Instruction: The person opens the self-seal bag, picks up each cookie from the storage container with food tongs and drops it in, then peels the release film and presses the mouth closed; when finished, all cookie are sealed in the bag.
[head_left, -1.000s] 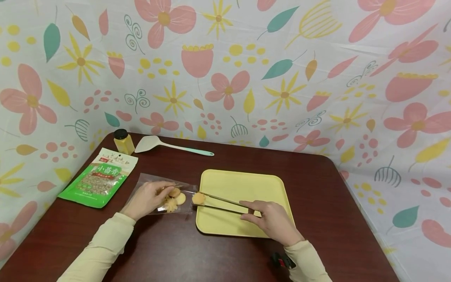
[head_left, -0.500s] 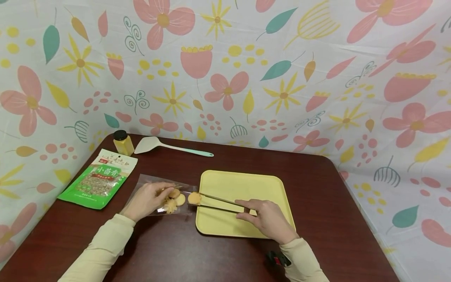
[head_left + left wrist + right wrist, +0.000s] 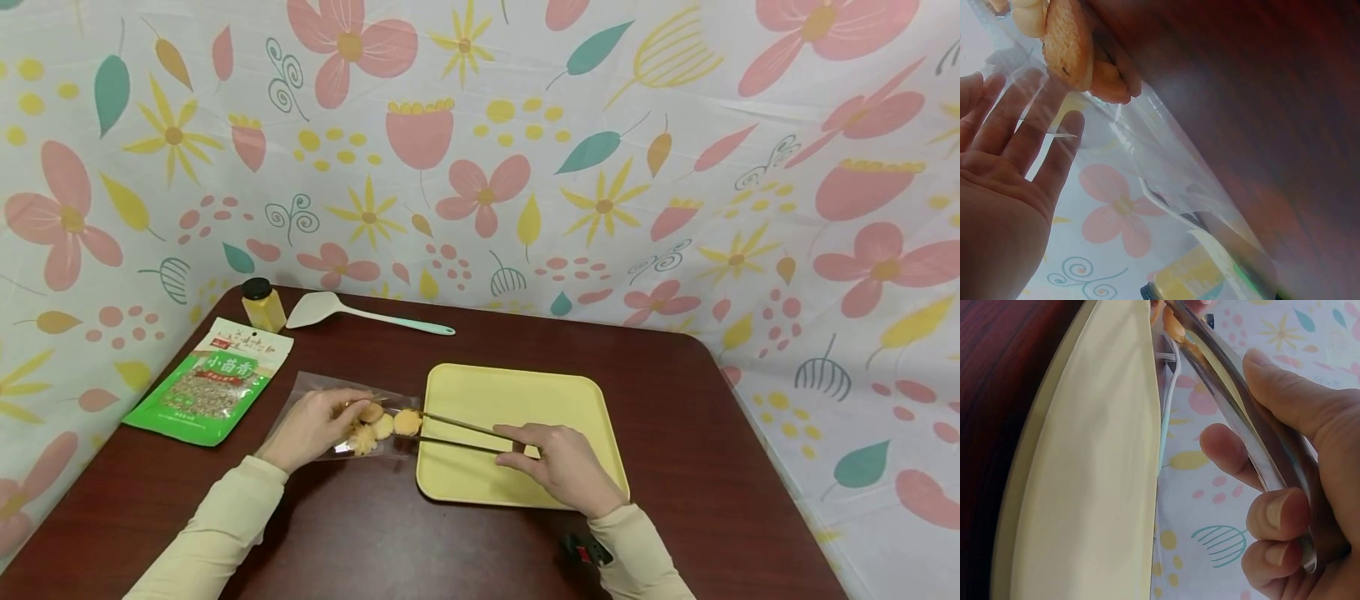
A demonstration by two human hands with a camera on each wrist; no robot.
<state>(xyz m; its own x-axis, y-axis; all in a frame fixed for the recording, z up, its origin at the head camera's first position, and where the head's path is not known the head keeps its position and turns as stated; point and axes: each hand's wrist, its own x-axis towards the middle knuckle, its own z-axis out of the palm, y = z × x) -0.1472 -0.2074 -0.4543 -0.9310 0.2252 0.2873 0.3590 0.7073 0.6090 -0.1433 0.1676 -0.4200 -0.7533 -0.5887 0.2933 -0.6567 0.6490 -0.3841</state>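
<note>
Cookie [image 3: 407, 422] sits between the tips of the metal tongs [image 3: 1266, 428], right by the mouth of the clear bag [image 3: 313, 382] and just past the left edge of the yellow tray [image 3: 517, 400]. I cannot tell if it is inside the bag or only on top of it. The right hand [image 3: 562, 462] grips the tongs, with fingers curled round them. The left hand [image 3: 311, 425] seems to pinch the thin plastic, and some of its fingers stretch out behind it. More cookies [image 3: 365, 437] lie in the bag, close to the tong tips.

The cookie could drop if the right hand lets the tongs spread, because only two thin tips hold it. If the hand squeezes too hard, the cookie might snap, since it is probably crumbly. The bag looks floppy, so a tip could snag it and drag it along. If the left hand lets go, the mouth could flop shut and get in the way. The tips are also near the other cookies, so a bump could chip one or shove it deeper.
</note>
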